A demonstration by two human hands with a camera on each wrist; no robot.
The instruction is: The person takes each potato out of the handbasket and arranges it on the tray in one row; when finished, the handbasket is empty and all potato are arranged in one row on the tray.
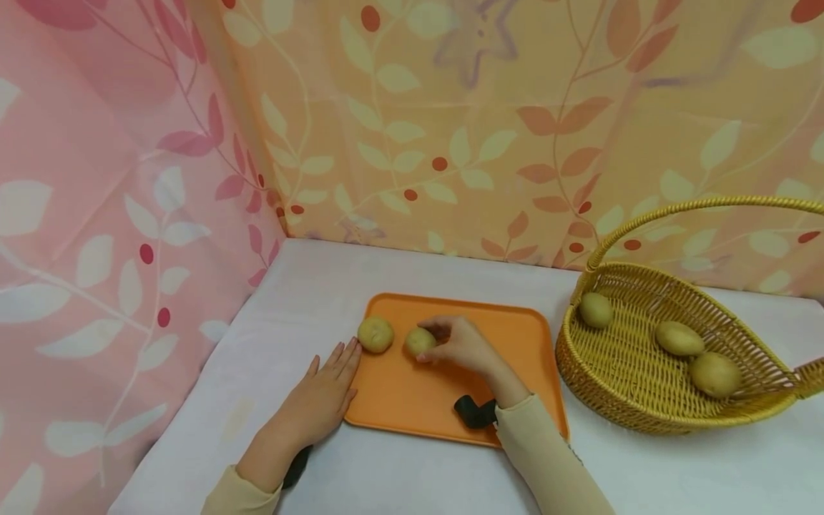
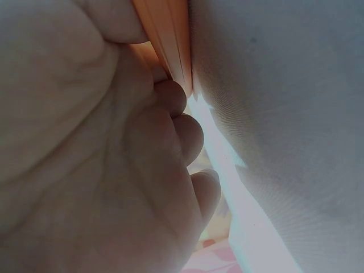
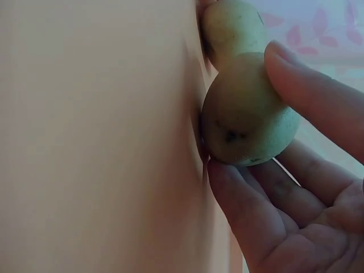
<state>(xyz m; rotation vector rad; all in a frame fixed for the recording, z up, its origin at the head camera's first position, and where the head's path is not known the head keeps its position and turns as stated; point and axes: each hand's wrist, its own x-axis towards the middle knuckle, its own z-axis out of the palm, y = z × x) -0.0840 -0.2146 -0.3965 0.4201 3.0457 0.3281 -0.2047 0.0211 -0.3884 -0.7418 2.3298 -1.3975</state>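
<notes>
On the orange tray (image 1: 402,397), a small round potato (image 1: 418,344) sits between the thumb and fingers of my right hand (image 1: 462,346), which pinches it. In the right wrist view this potato (image 3: 250,114) stays low at the tray surface, its lower side marked with dark specks. A second potato (image 1: 376,335) lies near the tray's left edge, behind the held one in the right wrist view. My left hand (image 1: 322,400) rests flat along the tray's left rim, fingers extended, fingertips close to that second potato. In the left wrist view its fingers touch the tray's edge (image 2: 170,40).
To the right of the tray stands a yellow woven basket (image 1: 618,420) with a tall handle, holding several potatoes (image 1: 679,338). A white cloth (image 1: 373,472) covers the table. Patterned fabric (image 1: 399,143) hangs behind and at the left. Dark camera mounts (image 1: 475,412) sit at my wrists.
</notes>
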